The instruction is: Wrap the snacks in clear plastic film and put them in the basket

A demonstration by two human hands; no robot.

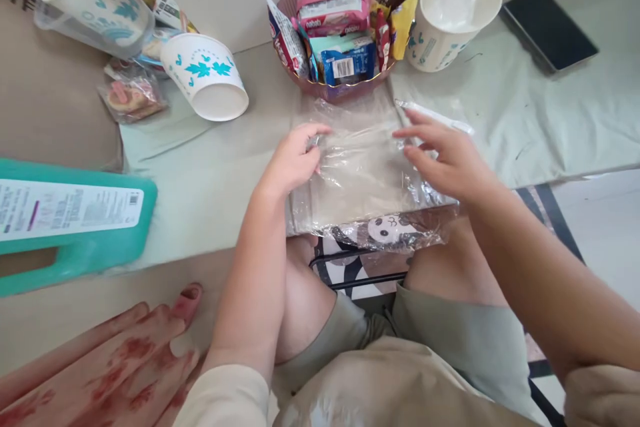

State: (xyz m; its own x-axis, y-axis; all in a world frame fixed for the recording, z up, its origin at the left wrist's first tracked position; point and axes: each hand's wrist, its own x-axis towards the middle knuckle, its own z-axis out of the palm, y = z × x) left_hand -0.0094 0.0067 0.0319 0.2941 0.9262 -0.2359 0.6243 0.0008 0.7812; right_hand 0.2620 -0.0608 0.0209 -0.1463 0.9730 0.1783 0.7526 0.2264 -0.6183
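A clear plastic bag [363, 170] lies spread and wrinkled on the covered table before me, its near edge hanging over the front. My left hand [296, 159] rests at the bag's left edge, index finger stretched over the plastic and thumb apart from it. Over the bag's right side is my right hand [445, 150], fingers spread and nothing gripped. Just beyond the right fingers lies a slim white stick-like thing [443, 115], partly hidden by the hand.
A pink bowl [345, 88] of packaged snacks stands behind the bag. Right of it are a paper cup [440, 43] and a black phone [550, 30]. A tipped paper cup [205, 73], wrapped food [133, 97] and a green jug [110, 233] are left. Another person's patterned clothing [110, 373] shows lower left.
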